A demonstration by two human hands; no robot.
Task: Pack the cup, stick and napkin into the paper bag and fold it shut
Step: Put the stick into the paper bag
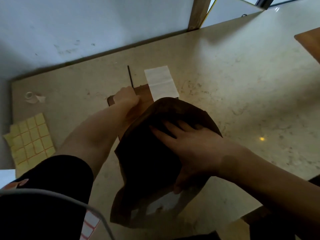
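Note:
A dark brown paper bag (147,163) stands open on the counter in the middle of the head view. My right hand (187,144) grips its near right rim, fingers reaching inside the mouth. My left hand (127,97) is beyond the bag's far left side, fingers curled on the edge of a brown wooden board (142,91). A white napkin (161,82) lies flat past the bag, partly on the board. A thin dark stick (130,76) lies to the left of the napkin, just beyond my left hand. No cup is visible.
The beige stone counter (233,87) meets a white wall at the back. A sheet of yellow square stickers (30,137) lies at the left, a small tape roll (30,97) behind it. A wooden post (198,13) stands at the back right, another wooden board (310,42) at the far right.

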